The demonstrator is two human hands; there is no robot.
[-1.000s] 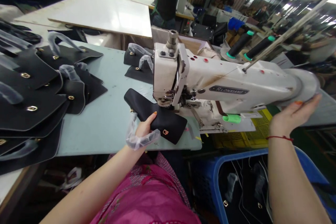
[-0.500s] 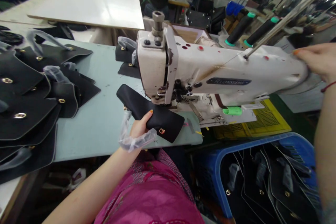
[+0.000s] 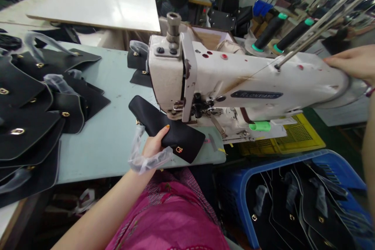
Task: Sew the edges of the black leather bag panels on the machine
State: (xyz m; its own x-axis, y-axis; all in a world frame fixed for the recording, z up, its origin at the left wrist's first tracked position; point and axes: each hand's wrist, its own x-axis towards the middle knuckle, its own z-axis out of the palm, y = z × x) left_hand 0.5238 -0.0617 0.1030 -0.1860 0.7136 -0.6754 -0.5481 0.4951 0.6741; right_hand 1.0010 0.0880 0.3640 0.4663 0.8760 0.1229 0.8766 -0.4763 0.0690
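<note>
My left hand (image 3: pixel 152 147) grips a folded black leather bag piece (image 3: pixel 184 136) from its near edge, thumb on top. A plastic-wrapped handle (image 3: pixel 155 160) with gold-coloured fittings loops from it over my wrist. The piece lies under the head of a white sewing machine (image 3: pixel 216 74), where the machine hides its far edge and the needle. At the machine's right end, my right hand (image 3: pixel 353 62) is closed over the handwheel (image 3: pixel 358 89); part of its fingers is out of sight.
Black bag pieces (image 3: pixel 26 133) with wrapped handles are piled on the left of the pale table (image 3: pixel 96 148). Two more pieces (image 3: pixel 137 59) lie behind the machine head. A blue basket (image 3: pixel 244 187) of bag pieces stands at lower right, near a yellow crate (image 3: pixel 293 136). Thread cones (image 3: pixel 268 33) stand behind.
The view has shifted slightly. My right hand has turned a little over the handwheel, its thumbnail less visible now. My left hand and the bag piece stay nearly in place under the machine head.
</note>
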